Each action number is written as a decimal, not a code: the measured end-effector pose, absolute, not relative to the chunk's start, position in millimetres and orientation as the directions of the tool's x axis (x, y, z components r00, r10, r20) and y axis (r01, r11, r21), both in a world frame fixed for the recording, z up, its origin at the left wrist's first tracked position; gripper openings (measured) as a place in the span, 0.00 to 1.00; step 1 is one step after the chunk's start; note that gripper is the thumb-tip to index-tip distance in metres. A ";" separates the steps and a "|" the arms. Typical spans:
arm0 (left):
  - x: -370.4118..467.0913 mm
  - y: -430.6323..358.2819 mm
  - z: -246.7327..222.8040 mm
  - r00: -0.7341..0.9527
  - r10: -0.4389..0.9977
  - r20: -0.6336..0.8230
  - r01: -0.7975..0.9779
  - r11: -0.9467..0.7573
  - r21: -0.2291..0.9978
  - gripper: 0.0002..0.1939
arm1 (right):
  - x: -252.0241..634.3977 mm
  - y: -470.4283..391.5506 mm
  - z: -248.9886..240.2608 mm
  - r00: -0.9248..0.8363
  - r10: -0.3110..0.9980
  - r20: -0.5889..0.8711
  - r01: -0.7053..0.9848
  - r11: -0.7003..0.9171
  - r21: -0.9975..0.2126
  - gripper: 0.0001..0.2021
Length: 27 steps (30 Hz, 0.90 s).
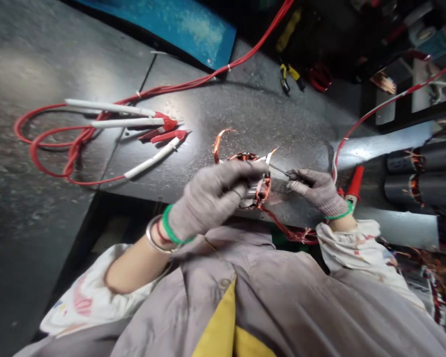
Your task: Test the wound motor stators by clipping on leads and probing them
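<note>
In front of me on the metal bench sits a motor stator (pixel 263 191) with copper windings. A bare copper wire end (pixel 217 144) curls up at its far left, and a white sleeve (pixel 269 158) with a copper tip rises from its top. My left hand (pixel 215 193), in a grey glove, is closed over the stator's left and top side, hiding much of it. To the right, my gloved right hand (pixel 314 191) grips a thin dark metal tool (pixel 280 170) whose tip reaches the stator near the white sleeve. The tool's exact kind is unclear.
Red cables end in red-and-white clip leads (pixel 167 131) on the left. Yellow-black cutters (pixel 290 78) lie at the back, near a blue panel (pixel 193 29). Dark cylinders (pixel 419 161) with copper windings stand right, beside a red-handled item (pixel 355 183). Red leads (pixel 290 233) trail from the stator.
</note>
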<state>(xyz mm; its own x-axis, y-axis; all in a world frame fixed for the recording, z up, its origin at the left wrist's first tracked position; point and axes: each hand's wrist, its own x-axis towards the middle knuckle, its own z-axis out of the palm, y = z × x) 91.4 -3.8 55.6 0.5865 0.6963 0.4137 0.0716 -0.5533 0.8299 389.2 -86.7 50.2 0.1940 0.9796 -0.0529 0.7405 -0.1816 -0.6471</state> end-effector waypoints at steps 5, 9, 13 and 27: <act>123.9 16.6 73.5 0.507 0.790 0.345 0.506 -0.597 0.622 0.25 | 369.0 -98.2 95.6 -0.033 0.942 0.333 0.999 0.044 -0.026 0.13; 145.2 19.0 70.2 0.605 0.786 0.124 0.680 -0.592 0.432 0.25 | 338.0 -105.2 121.2 -0.288 0.882 0.373 0.899 0.115 0.423 0.11; 138.8 18.8 68.2 0.592 0.791 0.155 0.699 -0.599 0.390 0.17 | 330.6 -107.4 122.1 -0.183 0.929 0.322 0.944 0.075 0.320 0.11; 134.9 25.6 64.5 0.602 0.766 0.225 0.494 -0.579 0.649 0.21 | 357.2 -102.7 35.4 0.343 0.937 0.065 0.611 -0.170 -0.773 0.10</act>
